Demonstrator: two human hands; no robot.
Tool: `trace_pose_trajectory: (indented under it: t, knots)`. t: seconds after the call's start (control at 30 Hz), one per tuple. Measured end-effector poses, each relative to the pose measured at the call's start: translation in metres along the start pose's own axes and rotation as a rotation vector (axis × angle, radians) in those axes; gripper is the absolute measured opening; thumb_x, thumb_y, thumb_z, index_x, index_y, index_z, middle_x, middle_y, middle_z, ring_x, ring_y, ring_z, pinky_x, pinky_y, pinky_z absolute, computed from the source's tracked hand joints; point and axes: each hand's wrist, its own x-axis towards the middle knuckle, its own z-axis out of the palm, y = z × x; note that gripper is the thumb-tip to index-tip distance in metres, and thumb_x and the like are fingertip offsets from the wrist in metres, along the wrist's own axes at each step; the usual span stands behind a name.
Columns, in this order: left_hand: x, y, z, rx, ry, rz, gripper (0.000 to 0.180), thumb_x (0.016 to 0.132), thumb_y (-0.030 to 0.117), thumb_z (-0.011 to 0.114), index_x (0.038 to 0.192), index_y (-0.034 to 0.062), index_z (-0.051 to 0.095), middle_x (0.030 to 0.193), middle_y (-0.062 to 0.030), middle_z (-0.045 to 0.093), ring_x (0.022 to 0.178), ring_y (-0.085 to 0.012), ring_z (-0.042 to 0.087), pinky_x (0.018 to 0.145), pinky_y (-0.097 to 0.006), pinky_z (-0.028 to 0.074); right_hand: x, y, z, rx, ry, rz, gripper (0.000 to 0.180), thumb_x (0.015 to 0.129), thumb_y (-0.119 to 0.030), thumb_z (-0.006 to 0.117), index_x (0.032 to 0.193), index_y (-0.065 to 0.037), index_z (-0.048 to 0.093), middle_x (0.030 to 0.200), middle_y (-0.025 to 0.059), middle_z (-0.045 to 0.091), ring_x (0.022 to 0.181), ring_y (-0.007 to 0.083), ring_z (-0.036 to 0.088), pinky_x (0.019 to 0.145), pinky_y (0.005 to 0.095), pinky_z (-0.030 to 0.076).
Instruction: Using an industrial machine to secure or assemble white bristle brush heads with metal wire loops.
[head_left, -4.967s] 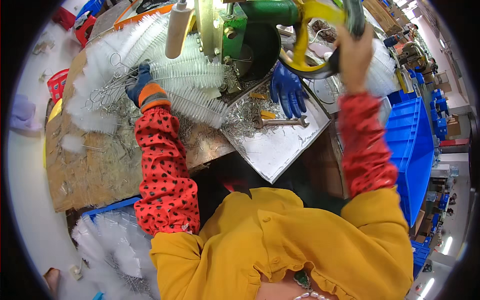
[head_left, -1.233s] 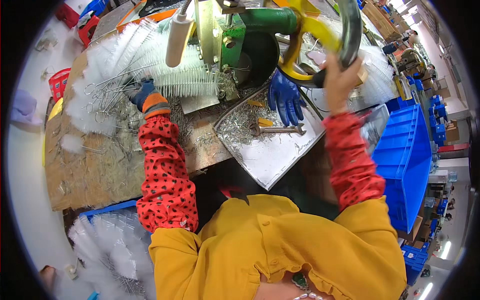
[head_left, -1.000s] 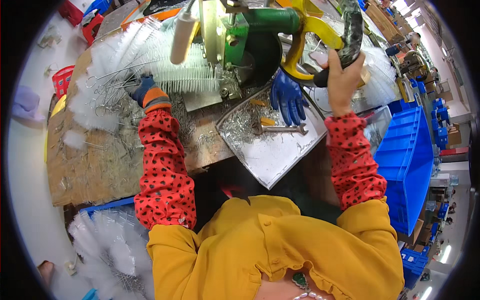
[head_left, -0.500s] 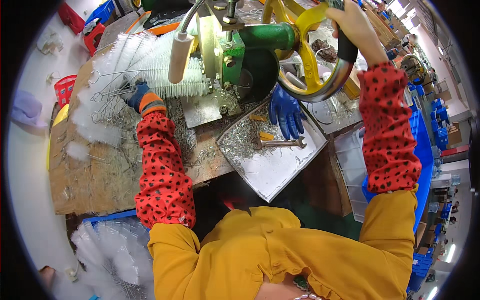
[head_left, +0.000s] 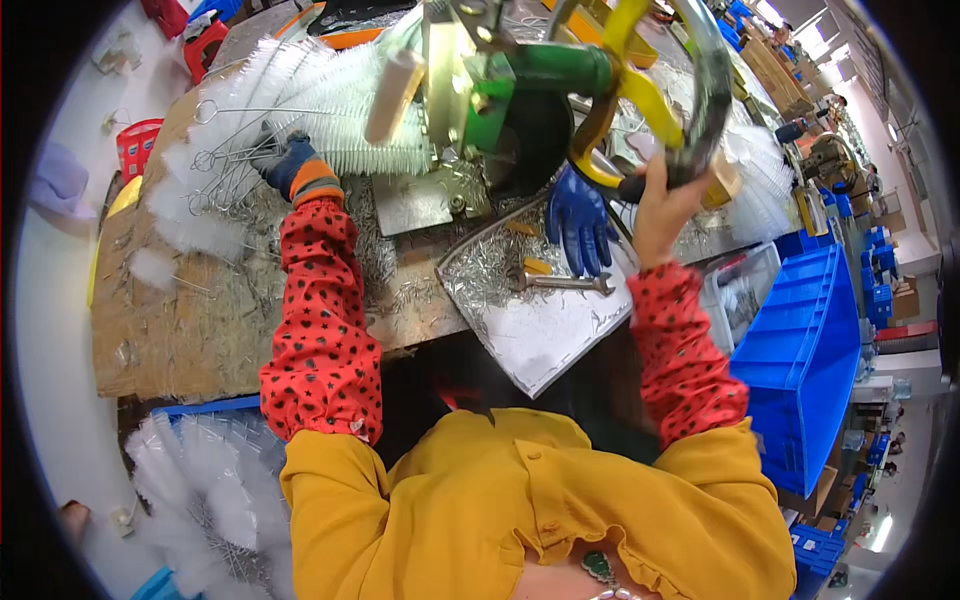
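My left hand [head_left: 291,166] on a white brush [head_left: 375,150], my right hand [head_left: 664,212] on the wheel [head_left: 655,108].
Gloved fingers close around the brush's wire end, its bristles reaching toward the green press [head_left: 487,122]; bare fingers wrap the lower rim (a blue glove [head_left: 580,228] lies nearby).

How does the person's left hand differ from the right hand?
The left hand wears a blue-and-orange glove; the right hand is bare. The left hand is at the white brushes, while the right hand is on the wheel. Both arms wear red patterned sleeves.
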Motion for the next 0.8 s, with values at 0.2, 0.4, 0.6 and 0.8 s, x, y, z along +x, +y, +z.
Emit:
trace_pose_trajectory:
  t: [0.2, 0.4, 0.6, 0.8]
  knots:
    - [0.001, -0.006, -0.012, 0.012, -0.010, 0.007, 0.042, 0.068, 0.006, 0.060, 0.106, -0.0003, 0.044, 0.112, -0.0168, 0.049, 0.093, -0.0274, 0.051, 0.083, -0.032, 0.037, 0.047, -0.053, 0.002, -0.200, -0.197, 0.011, 0.030, 0.075, -0.010, 0.055, 0.097, 0.004, 0.039, 0.066, 0.0098, 0.055, 0.051, 0.0152, 0.055, 0.047, 0.0266, 0.043]
    - [-0.008, -0.003, -0.017, 0.086, -0.015, 0.033, 0.045, 0.071, 0.014, 0.055, 0.111, -0.0005, 0.040, 0.116, -0.0152, 0.045, 0.100, -0.0260, 0.045, 0.088, -0.031, 0.032, 0.101, -0.070, 0.005, -0.466, -0.477, -0.008, 0.024, 0.074, -0.014, 0.056, 0.088, 0.002, 0.044, 0.058, 0.0070, 0.052, 0.046, 0.0134, 0.052, 0.042, 0.0244, 0.041]
    - [-0.005, -0.003, -0.007, 0.129, -0.013, 0.059, 0.050, 0.074, 0.022, 0.050, 0.116, -0.0008, 0.036, 0.120, -0.0137, 0.041, 0.106, -0.0247, 0.040, 0.092, -0.030, 0.027, 0.177, -0.068, 0.034, -0.613, -0.690, -0.060, 0.024, 0.069, -0.023, 0.052, 0.064, 0.000, 0.047, 0.051, 0.0049, 0.049, 0.044, 0.0131, 0.050, 0.045, 0.0255, 0.038]
    - [-0.001, -0.017, -0.015, 0.241, 0.009, 0.121, 0.055, 0.077, 0.030, 0.046, 0.121, -0.0011, 0.032, 0.125, -0.0121, 0.037, 0.113, -0.0233, 0.035, 0.097, -0.029, 0.022, 0.074, -0.051, 0.008, -0.211, -0.297, -0.019, 0.027, 0.074, -0.015, 0.057, 0.094, 0.001, 0.046, 0.064, 0.0060, 0.054, 0.055, 0.0124, 0.055, 0.048, 0.0238, 0.041]
